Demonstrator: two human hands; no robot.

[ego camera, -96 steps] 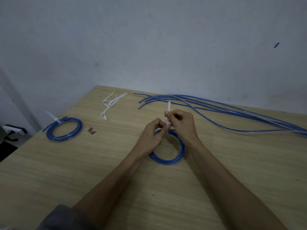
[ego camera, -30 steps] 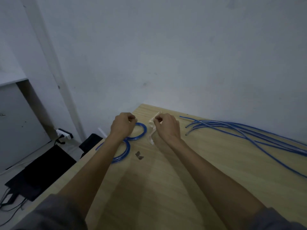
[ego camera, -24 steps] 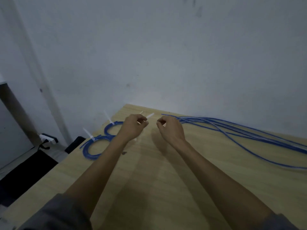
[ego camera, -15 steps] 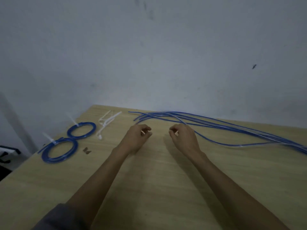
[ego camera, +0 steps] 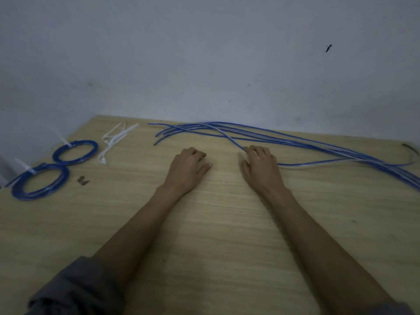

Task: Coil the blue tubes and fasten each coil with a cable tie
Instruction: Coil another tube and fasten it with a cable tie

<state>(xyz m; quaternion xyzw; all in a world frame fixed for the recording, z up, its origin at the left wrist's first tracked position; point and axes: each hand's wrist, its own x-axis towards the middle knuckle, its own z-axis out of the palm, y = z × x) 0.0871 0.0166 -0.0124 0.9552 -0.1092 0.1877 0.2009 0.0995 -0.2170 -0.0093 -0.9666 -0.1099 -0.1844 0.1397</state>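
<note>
Several loose blue tubes (ego camera: pixel 295 142) lie stretched along the far side of the wooden table (ego camera: pixel 216 246), running off to the right. My right hand (ego camera: pixel 259 163) lies palm down at their near edge, fingertips touching one tube, holding nothing. My left hand (ego camera: pixel 188 167) rests flat on the table, empty. Two tied blue coils, a farther coil (ego camera: pixel 76 152) and a nearer coil (ego camera: pixel 39 180), sit at the far left, each with a white tie tail sticking up. A small pile of white cable ties (ego camera: pixel 114 138) lies beside them.
A small dark scrap (ego camera: pixel 82 180) lies near the coils. A grey wall (ego camera: pixel 204 64) stands right behind the table. The table's left edge runs diagonally past the coils.
The second coil now lies on the left beside the first. Both hands came back to the middle and lowered flat; the right hand reached the loose tubes.
</note>
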